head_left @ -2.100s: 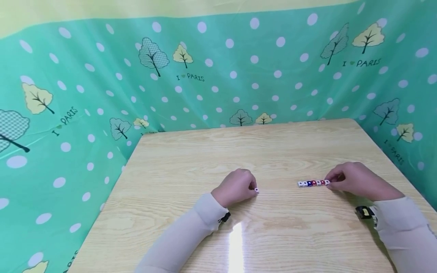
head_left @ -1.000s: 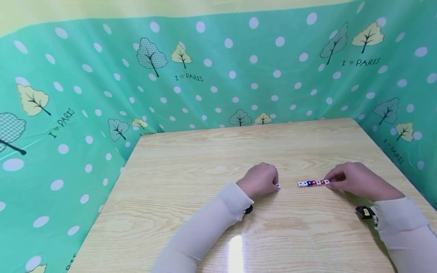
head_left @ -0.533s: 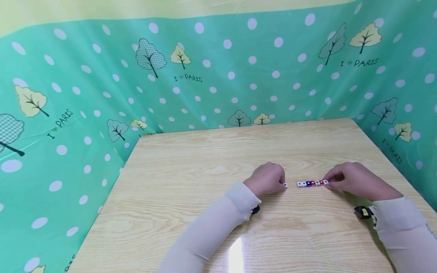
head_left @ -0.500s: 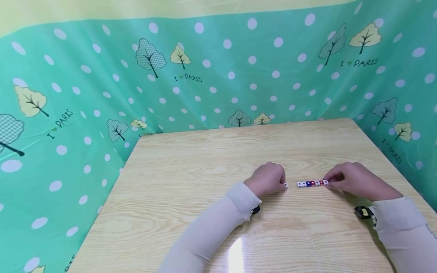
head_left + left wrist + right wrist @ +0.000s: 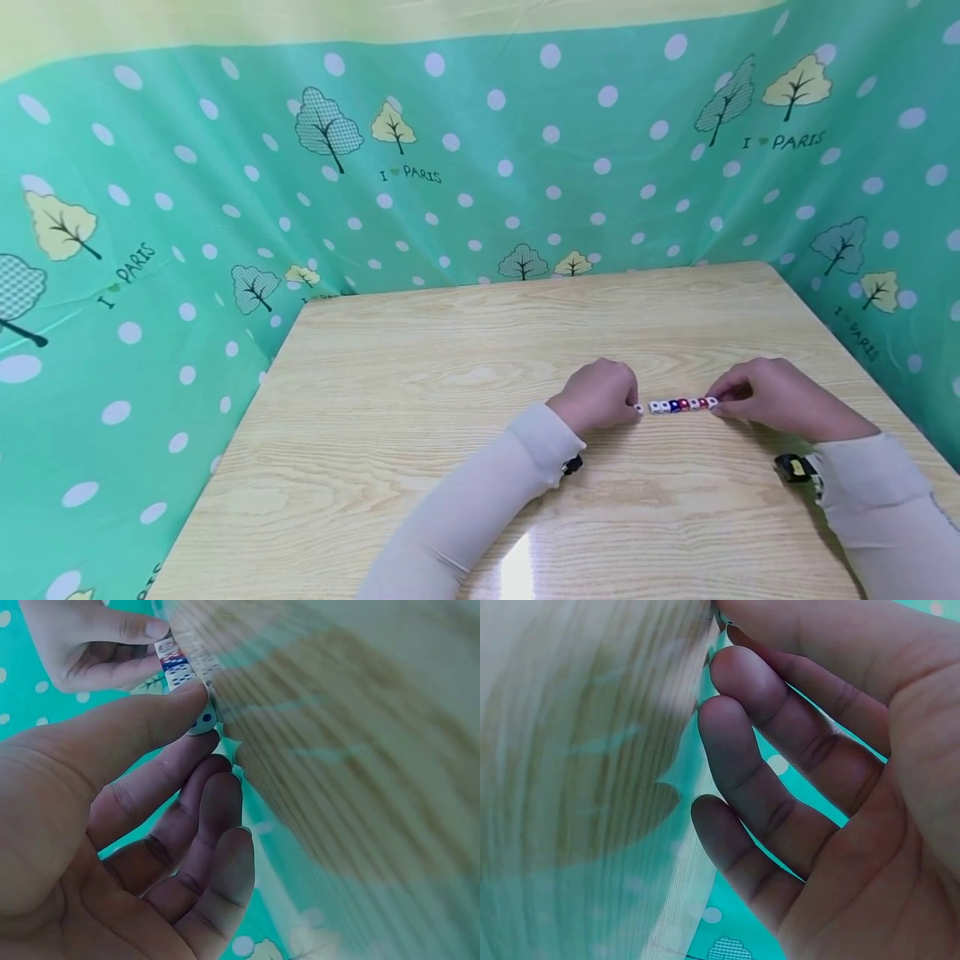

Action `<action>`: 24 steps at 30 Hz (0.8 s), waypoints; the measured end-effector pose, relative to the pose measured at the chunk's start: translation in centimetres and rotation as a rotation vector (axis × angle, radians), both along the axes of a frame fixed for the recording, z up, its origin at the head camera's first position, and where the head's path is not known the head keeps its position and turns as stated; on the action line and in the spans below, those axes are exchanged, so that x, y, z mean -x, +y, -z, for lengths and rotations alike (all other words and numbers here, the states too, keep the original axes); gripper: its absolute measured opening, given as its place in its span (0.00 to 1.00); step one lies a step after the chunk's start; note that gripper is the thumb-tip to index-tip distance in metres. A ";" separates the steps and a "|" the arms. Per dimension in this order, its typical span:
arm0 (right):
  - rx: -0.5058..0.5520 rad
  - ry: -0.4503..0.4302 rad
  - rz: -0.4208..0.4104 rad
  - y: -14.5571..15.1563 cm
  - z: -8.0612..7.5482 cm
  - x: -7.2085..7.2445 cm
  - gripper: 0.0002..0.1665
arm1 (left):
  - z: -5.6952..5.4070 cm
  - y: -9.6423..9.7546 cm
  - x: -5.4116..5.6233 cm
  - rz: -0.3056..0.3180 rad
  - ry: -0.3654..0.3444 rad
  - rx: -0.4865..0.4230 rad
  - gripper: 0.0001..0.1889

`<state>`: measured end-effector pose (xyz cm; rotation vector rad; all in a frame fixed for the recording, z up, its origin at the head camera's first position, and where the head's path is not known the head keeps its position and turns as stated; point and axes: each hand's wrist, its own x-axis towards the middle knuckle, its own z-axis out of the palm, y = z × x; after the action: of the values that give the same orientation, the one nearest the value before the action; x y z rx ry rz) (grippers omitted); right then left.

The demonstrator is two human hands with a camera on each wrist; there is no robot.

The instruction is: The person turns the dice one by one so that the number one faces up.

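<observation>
My left hand (image 5: 600,395) pinches a white die (image 5: 639,409) between thumb and forefinger, low over the table. In the left wrist view the pinched die (image 5: 204,723) shows a dark pip below the thumb, the other fingers loosely bent beneath. A short distance to its right lies a straight row of dice (image 5: 675,406), several white, one blue and some red. My right hand (image 5: 772,398) pinches the white die (image 5: 712,402) at the row's right end. In the right wrist view that hand's thumb hides its die.
The dice lie on a pale wood-grain table (image 5: 450,358). A green polka-dot cloth (image 5: 465,167) with trees and lettering hangs along the back and both sides. A bright reflection (image 5: 516,567) shows near the front edge. Black wrist straps sit at both cuffs.
My left hand has moved right with its die, from the table's middle to close beside the row's left end. My right hand stays at the row's right end.
</observation>
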<state>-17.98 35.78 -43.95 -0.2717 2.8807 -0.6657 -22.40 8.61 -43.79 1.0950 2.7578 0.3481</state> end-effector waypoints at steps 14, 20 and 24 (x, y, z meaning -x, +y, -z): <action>0.012 -0.011 0.010 -0.1 0.0 -0.1 0.06 | 0.1 0.6 0.0 0.003 0.024 0.004 0.07; 0.014 -0.012 0.011 -0.1 0.1 0.0 0.06 | -0.1 0.9 0.0 0.006 0.028 0.013 0.07; 0.008 0.005 0.000 -0.1 0.3 0.1 0.07 | 0.0 1.1 0.0 0.003 0.035 0.023 0.09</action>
<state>-18.08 35.65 -44.23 -0.2745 2.8831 -0.6782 -22.40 9.74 -43.77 1.1104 2.7827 0.2987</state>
